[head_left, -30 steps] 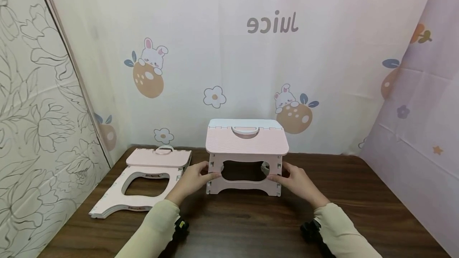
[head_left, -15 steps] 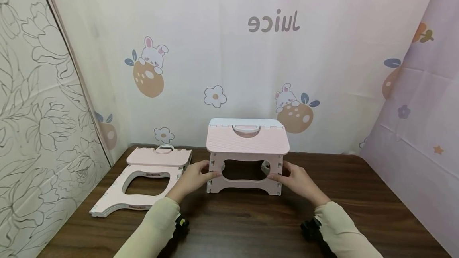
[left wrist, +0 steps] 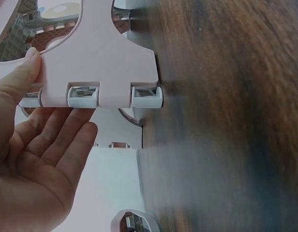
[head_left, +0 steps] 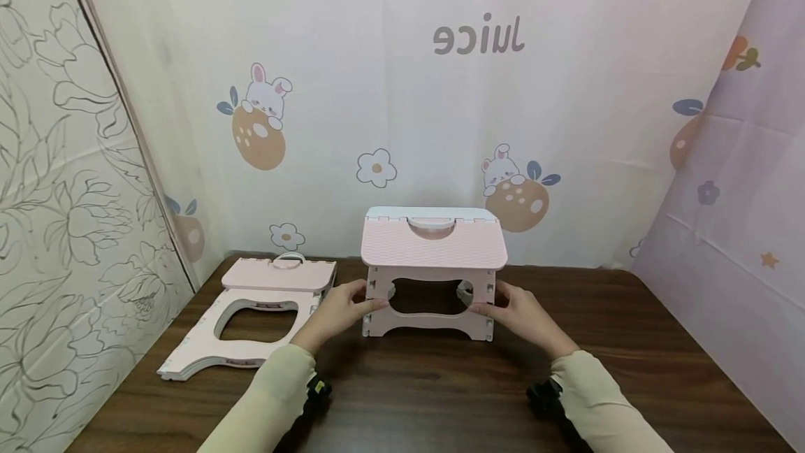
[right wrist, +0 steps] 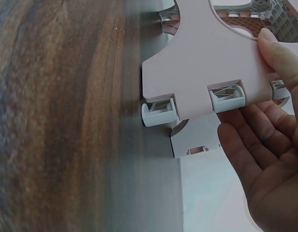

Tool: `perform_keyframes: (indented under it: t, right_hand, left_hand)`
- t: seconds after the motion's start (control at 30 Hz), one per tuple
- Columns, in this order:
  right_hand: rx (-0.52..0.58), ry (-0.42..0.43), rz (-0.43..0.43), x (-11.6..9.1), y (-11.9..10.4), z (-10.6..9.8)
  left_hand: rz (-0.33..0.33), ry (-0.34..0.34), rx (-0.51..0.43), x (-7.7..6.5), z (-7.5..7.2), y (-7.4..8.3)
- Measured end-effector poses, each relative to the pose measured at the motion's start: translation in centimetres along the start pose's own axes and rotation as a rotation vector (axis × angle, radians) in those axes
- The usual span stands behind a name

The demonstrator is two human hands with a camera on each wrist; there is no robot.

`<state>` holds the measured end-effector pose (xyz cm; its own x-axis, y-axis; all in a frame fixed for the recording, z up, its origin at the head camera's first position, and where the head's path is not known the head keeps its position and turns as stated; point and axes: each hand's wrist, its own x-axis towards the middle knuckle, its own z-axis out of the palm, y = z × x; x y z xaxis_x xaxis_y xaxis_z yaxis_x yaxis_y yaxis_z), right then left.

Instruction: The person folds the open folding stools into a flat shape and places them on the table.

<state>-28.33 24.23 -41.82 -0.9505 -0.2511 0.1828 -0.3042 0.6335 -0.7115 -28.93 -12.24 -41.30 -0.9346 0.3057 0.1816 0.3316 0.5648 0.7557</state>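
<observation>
A pink and white folding step stool [head_left: 434, 247] stands unfolded and upright on the brown wooden table, its white carry handle [head_left: 431, 223] at the top. My left hand [head_left: 339, 310] grips the left edge of its front leg panel, thumb on the front face and fingers behind. On the opposite edge, my right hand [head_left: 518, 313] holds the panel the same way. The left wrist view shows the pink leg panel [left wrist: 100, 53] with white hinge pieces [left wrist: 83, 96] by the fingers. In the right wrist view, the thumb presses the panel [right wrist: 197, 63] beside the leg opening.
A second pink folding stool [head_left: 195, 348] lies folded flat on the table's left side, close to my left forearm. The wooden table [head_left: 428, 404] runs back to a patterned curtain [head_left: 440, 110], with more curtains at left and right. Each wrist carries a black camera mount [head_left: 546, 400].
Both hands keep their hold on the stool's front legs. Only a slight shift of the whole view shows; the stools stay where they were.
</observation>
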Motion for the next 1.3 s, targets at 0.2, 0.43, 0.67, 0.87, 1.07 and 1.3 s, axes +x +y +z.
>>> perform_keyframes:
  t: [0.2, 0.43, 0.67, 0.87, 1.07, 1.3]
  right_hand:
    - [0.017, -0.007, 0.004, -0.01, -0.02, 0.11]
    - [-0.008, -0.001, 0.007, -0.14, 0.17, 0.05]
    - [0.0, -0.008, -0.004, -0.14, 0.1, -0.14]
    - [0.008, -0.012, -0.008, -0.03, -0.14, -0.22]
    - [-0.006, -0.014, 0.002, 0.03, -0.29, -0.29]
    - [-0.007, -0.023, -0.001, 0.08, -0.05, -0.29]
  left_hand:
    - [-0.001, -0.016, 0.016, -0.08, -0.24, 0.1]
    - [0.01, -0.039, 0.023, 0.09, -0.27, 0.1]
    - [0.005, -0.046, 0.012, 0.22, -0.39, 0.08]
    - [0.012, -0.05, 0.014, 0.4, -0.46, 0.01]
    - [0.011, -0.066, 0.007, 0.45, -0.56, 0.01]
    - [0.004, -0.079, -0.008, 0.55, -0.57, -0.06]
